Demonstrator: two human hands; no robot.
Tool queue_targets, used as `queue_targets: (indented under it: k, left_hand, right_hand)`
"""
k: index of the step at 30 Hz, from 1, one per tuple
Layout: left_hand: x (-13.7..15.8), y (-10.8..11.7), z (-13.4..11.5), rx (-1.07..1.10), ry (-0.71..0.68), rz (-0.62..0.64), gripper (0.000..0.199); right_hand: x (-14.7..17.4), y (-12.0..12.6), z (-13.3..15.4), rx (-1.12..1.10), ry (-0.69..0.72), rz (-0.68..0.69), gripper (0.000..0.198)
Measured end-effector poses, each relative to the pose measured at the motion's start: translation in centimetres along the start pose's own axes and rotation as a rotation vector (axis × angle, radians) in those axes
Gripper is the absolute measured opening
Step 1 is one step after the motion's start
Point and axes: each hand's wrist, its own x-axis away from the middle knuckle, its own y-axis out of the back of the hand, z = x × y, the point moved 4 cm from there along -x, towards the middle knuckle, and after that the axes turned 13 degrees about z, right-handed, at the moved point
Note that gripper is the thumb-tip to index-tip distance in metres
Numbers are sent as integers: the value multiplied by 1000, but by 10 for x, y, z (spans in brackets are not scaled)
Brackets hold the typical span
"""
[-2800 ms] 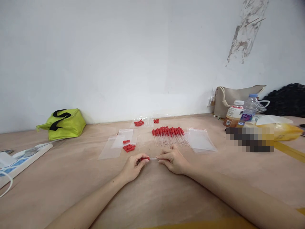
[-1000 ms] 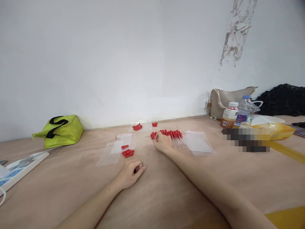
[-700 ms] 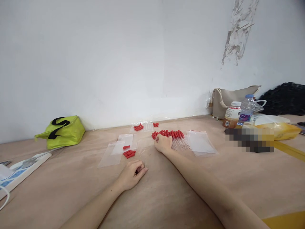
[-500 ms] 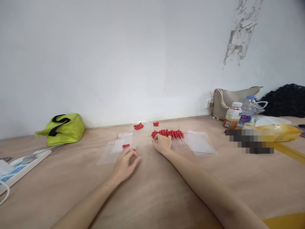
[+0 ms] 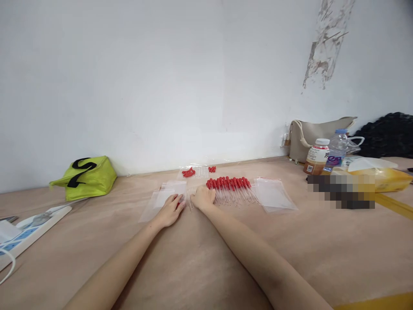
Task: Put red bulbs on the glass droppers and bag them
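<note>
My left hand point(image 5: 170, 211) is closed around a red rubber bulb point(image 5: 179, 199), only part of which shows between the fingers. It rests by the near edge of clear plastic bags point(image 5: 155, 201). Just to its right lie loose clear dropper tubes point(image 5: 189, 201). My right hand point(image 5: 204, 197) is curled down at these tubes, fingertips together; what they hold is hidden. Beside it on the right is a row of droppers point(image 5: 230, 184) with red bulbs on their far ends and clear stems toward me. Another clear bag point(image 5: 275, 194) lies flat past the row.
Loose red bulbs point(image 5: 189, 172) and clear tubes point(image 5: 202, 172) lie near the wall. A yellow-green bag point(image 5: 92, 178) and a power strip point(image 5: 32, 232) are on the left. Bottles point(image 5: 318, 157), a grey bag point(image 5: 318, 133) and a yellow packet point(image 5: 387, 178) stand on the right.
My right hand has moved left from the dropper row to the loose tubes. My left hand has shifted slightly right and closed around a red bulb that lay on the bags.
</note>
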Motion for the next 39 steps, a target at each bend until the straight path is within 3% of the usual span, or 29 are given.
queue_targets:
  k: [8,13,20,28,32,35,39]
  left_hand:
    - [-15,3,-20,58,-98,-68,39]
    - [-21,-2,-33,120,-46,-146,36]
    - [-11,2,-17,177,137,-274,38]
    - [2,15,-4,270,162,-168,50]
    - [5,20,1,376,112,-66,52]
    - [7,24,4,391,62,-13,37]
    - [5,42,3,351,38,-96,24]
  right_hand:
    - [2,5,-9,-2,-48,15,27]
    - [2,11,-25,2,-78,5,25]
    - [2,15,-37,0,-103,4,20]
    - [3,23,-36,-25,-103,39,18]
    - [18,38,-40,-13,-42,52,15]
    - [37,48,-56,-3,41,50,15]
    - [68,59,-88,-55,318,-58,20]
